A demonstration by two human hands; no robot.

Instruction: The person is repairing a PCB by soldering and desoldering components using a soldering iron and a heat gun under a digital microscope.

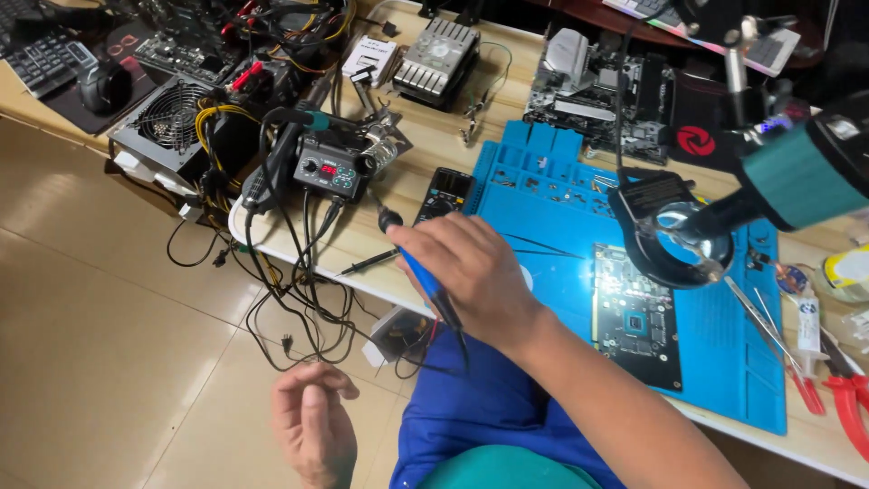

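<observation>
the right hand [475, 272] is closed around a blue-handled soldering iron [425, 276], its dark tip end pointing up and left over the table edge [362, 281], near the soldering station [330, 170] and a multimeter [446, 192]. the left hand [312, 421] hangs low over the floor (fingers loosely curled, holding nothing). to the right, a circuit board [636, 317] lies on the blue work mat [715, 362], partly under a round magnifier lamp [677, 237]. tweezers [765, 321] and red-handled pliers [846, 403] lie beyond the mat.
</observation>
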